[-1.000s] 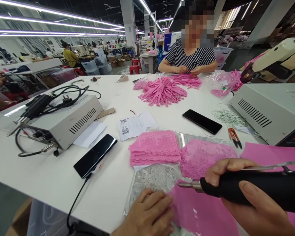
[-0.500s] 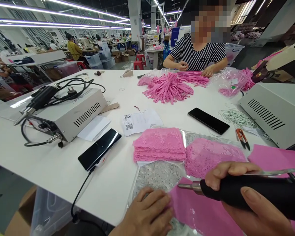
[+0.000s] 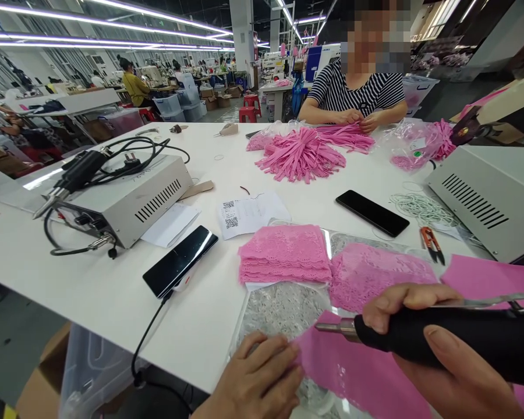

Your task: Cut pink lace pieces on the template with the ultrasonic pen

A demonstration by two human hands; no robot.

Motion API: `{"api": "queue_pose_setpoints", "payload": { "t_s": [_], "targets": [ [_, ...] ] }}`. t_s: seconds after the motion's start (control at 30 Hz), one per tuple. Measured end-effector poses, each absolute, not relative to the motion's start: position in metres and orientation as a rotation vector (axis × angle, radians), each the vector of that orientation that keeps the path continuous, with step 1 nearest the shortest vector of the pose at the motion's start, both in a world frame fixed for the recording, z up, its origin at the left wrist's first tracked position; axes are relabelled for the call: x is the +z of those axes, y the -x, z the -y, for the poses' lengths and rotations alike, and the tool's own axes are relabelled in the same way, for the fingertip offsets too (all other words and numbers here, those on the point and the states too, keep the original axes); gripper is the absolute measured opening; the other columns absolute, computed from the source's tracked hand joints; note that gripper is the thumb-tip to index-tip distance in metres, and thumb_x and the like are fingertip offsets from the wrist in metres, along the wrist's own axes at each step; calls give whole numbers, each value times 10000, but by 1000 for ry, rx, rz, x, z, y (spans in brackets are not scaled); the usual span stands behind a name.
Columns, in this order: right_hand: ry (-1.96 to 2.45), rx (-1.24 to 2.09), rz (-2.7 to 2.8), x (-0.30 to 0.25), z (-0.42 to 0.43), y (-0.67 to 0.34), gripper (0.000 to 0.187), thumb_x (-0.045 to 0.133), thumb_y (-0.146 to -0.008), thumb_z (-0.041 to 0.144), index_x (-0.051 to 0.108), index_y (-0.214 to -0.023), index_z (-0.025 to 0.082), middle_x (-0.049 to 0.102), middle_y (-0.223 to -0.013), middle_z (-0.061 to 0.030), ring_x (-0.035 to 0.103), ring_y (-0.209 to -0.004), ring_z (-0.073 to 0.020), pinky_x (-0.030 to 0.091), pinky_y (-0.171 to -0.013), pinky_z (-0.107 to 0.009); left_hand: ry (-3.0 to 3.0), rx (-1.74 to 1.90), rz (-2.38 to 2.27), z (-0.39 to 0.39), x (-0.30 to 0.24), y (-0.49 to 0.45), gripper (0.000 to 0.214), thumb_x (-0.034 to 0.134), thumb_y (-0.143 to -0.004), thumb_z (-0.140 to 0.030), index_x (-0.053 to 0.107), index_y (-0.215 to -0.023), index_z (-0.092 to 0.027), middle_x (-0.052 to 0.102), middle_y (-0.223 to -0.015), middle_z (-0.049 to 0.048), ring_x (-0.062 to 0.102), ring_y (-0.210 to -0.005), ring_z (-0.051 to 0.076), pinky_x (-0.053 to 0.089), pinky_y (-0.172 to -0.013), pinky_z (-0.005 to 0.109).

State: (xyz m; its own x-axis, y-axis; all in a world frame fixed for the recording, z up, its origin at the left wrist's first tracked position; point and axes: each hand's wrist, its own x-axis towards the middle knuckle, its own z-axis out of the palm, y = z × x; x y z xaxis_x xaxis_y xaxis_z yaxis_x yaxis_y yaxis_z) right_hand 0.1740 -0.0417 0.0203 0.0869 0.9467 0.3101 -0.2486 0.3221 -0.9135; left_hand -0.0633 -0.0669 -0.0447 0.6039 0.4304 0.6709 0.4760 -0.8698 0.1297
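My right hand point(image 3: 454, 361) wraps round a black ultrasonic welding gun point(image 3: 475, 343) with a narrow metal tip. The tip points left and lies over a pink fabric piece point(image 3: 358, 378); whether it touches the cloth I cannot tell. At the fabric's left corner, my left hand point(image 3: 262, 372) has its fingers bent and closed on the edge; the fingertips are partly hidden. Beneath the cloth is a clear plastic-covered grey speckled pad point(image 3: 283, 311). Just beyond it lie a neat stack of pink lace pieces point(image 3: 283, 256) and a looser lace pile point(image 3: 379, 273).
Orange-handled thread snips point(image 3: 431, 244) and a black phone point(image 3: 372, 212) lie beyond the lace. At left are a charging phone point(image 3: 181, 262) and a grey box point(image 3: 135, 198) bearing a second gun. Another grey box point(image 3: 475, 198) stands right. A co-worker point(image 3: 353, 99) sits opposite, behind pink straps point(image 3: 303, 154).
My left hand has shifted slightly left with the fabric corner. The welding gun stays nearly in place. The co-worker's hands have come together at the straps. The view has shifted a little.
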Motion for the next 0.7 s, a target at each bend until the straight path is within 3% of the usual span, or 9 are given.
{"api": "queue_pose_setpoints", "payload": {
  "t_s": [0.2, 0.7],
  "targets": [
    [785, 1111, 1230, 18, 49, -172, 111, 605, -909, 385, 567, -956, 292, 584, -791, -14, 606, -684, -175, 572, -670, -340, 2800, -1052, 786, 72, -49, 69, 195, 559, -912, -203, 665, -1054, -122, 722, -1045, 94, 616, -1092, 213, 449, -965, 361],
    [779, 1083, 1210, 18, 46, -163, 117, 653, -882, 371, 589, -889, 273, 606, -761, -11, 619, -630, -171, 579, -611, -331, 2791, -1072, 779, 69, -44, 67, 193, 518, -922, -186, 675, -1022, -133, 736, -1001, 89, 640, -1047, 192, 479, -932, 332]
  ]
}}
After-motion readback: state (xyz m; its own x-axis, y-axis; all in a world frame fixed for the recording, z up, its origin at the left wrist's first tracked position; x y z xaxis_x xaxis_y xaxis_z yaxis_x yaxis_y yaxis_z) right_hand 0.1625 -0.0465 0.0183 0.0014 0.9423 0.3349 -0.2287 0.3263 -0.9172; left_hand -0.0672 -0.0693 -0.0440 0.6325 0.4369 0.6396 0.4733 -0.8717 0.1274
